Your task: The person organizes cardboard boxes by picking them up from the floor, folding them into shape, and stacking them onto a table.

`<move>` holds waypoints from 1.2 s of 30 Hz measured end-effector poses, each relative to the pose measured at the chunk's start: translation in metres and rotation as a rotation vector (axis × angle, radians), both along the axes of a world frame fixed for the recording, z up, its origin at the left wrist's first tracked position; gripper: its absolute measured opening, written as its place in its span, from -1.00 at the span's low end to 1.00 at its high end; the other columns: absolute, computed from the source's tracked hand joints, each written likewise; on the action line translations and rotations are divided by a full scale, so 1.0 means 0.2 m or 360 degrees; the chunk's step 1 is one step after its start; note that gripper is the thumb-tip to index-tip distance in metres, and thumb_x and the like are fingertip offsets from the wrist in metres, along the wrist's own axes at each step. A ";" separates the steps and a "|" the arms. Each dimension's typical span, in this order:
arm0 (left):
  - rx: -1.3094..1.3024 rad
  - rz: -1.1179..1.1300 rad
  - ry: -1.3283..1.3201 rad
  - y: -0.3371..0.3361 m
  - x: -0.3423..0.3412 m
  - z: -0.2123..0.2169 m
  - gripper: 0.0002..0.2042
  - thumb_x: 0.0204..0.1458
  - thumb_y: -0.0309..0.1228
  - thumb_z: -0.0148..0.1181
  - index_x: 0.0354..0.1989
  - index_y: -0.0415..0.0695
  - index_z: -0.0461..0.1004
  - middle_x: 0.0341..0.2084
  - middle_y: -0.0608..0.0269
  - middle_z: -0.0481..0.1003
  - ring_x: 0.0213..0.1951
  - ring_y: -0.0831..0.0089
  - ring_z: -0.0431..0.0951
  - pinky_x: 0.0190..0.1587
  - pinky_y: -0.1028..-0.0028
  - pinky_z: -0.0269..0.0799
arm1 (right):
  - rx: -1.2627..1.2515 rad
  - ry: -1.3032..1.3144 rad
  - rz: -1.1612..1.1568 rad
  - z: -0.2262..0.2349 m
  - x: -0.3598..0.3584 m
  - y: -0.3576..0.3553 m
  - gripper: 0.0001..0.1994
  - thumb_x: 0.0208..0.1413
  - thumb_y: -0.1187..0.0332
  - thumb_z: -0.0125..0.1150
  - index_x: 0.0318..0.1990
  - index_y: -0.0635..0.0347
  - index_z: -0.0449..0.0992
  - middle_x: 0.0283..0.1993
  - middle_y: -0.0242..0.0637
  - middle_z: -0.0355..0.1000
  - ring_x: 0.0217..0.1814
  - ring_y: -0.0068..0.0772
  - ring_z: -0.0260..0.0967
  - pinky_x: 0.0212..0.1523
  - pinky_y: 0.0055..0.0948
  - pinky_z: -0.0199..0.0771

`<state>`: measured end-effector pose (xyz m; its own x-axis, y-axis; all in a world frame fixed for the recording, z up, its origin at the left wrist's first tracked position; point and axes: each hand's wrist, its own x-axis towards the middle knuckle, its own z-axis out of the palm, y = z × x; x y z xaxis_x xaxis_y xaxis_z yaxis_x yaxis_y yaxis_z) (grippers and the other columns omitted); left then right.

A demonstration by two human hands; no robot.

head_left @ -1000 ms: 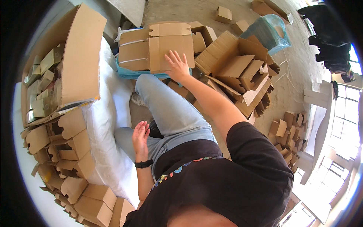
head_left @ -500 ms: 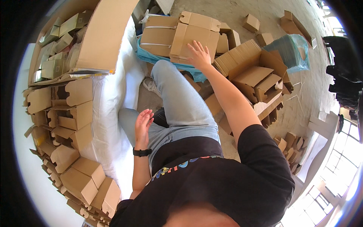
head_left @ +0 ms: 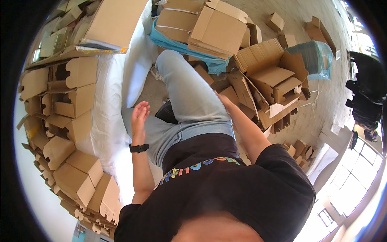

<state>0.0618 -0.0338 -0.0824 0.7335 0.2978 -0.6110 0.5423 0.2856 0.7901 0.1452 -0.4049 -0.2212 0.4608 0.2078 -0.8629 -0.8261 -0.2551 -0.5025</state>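
My left hand (head_left: 140, 115) is raised beside my left thigh, a dark band at its wrist. It holds nothing, and its fingers are loosely bent with the palm side showing. My right hand (head_left: 225, 101) is down against the outer side of my right leg, near a cardboard piece. Its fingers are mostly hidden behind the jeans. Beyond my knee lies a stack of flattened cardboard boxes (head_left: 219, 30), with a strapped cardboard bundle (head_left: 177, 21) at its left. Blue plastic sheeting (head_left: 183, 49) sits beneath them.
Opened cartons (head_left: 272, 76) are heaped at my right, with a plastic-wrapped bundle (head_left: 310, 60) beyond. At my left, folded boxes (head_left: 76, 161) are stacked beside white sacking (head_left: 107, 121). A large carton (head_left: 115, 22) with smaller boxes inside stands at the upper left.
My right hand has left the flattened cardboard stack and come back down beside my right leg. The view has shifted a little. My left hand stays raised and empty.
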 end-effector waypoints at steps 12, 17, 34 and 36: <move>0.0658 -0.0146 0.0113 0.01 -0.57 -0.23 -0.75 0.16 -0.50 0.01 0.00 -0.24 0.36 -0.09 0.18 0.46 -0.06 0.44 0.48 0.00 0.51 0.36 | 0.0337 0.0694 -0.0018 -0.08 -0.18 -0.01 -0.46 0.21 -0.02 -0.13 0.14 0.22 0.34 0.11 -0.19 0.37 0.07 -0.30 0.36 0.08 -0.31 0.34; 0.0535 -0.0027 0.0298 -0.07 -0.78 -0.28 -0.75 0.16 -0.49 -0.01 0.01 -0.24 0.36 -0.12 0.18 0.48 -0.12 0.45 0.51 -0.18 0.54 0.45 | 0.0154 0.0978 0.0020 0.13 -0.35 0.01 -0.51 0.20 0.04 -0.08 0.11 0.24 0.37 0.07 -0.20 0.41 0.05 -0.33 0.37 0.05 -0.33 0.35; 0.0642 0.0162 0.0369 -0.36 -1.20 -0.18 -0.79 0.19 -0.46 -0.01 -0.05 -0.23 0.41 -0.23 0.23 0.49 -0.27 0.52 0.52 -0.39 0.59 0.47 | -0.0952 -0.0495 0.1692 -0.79 -0.70 -0.32 -0.72 0.11 0.27 -0.04 -0.08 0.14 0.48 -0.06 -0.06 0.44 -0.02 -0.08 0.41 -0.04 -0.18 0.42; 0.0642 0.0117 0.0425 -0.35 -1.26 -0.20 -0.81 0.19 -0.46 -0.01 -0.08 -0.23 0.43 -0.27 0.26 0.49 -0.31 0.55 0.50 -0.37 0.59 0.46 | -0.1140 -0.0772 0.1544 -0.73 -0.51 -0.08 -0.77 0.04 0.34 -0.01 -0.19 0.16 0.48 -0.10 -0.11 0.43 -0.06 0.03 0.40 -0.09 -0.10 0.42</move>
<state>-0.1896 -0.1030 -0.1223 0.5350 0.5949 -0.5999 0.7308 0.0304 0.6819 0.0430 -0.4206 -0.3671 0.6777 0.1952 -0.7089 0.0721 -0.9771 -0.2000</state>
